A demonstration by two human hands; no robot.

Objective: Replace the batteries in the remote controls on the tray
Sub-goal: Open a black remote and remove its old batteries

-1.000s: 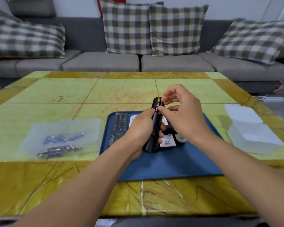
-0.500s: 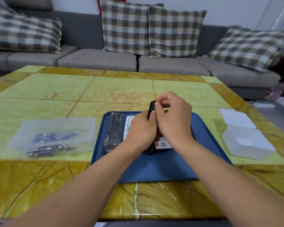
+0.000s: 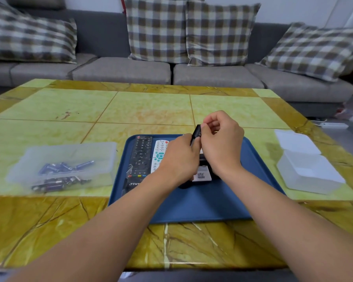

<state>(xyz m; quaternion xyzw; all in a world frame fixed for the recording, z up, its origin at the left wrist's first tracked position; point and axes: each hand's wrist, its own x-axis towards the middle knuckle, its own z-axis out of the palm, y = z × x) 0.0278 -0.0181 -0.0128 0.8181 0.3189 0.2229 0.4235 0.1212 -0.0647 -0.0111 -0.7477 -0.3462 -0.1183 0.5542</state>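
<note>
The left hand [image 3: 179, 157] grips a black remote [image 3: 196, 133] upright over the blue tray [image 3: 212, 202]; the right hand [image 3: 222, 143] pinches its top end, likely working at the battery bay. Next probably calls for a steady pull. The remote is slim, dark, mostly hidden.

Blue tray [image 3: 202, 208]; green-yellow marbled table [image 3: 151, 110]; brown plaid cushions [image 3: 157, 29].
</note>
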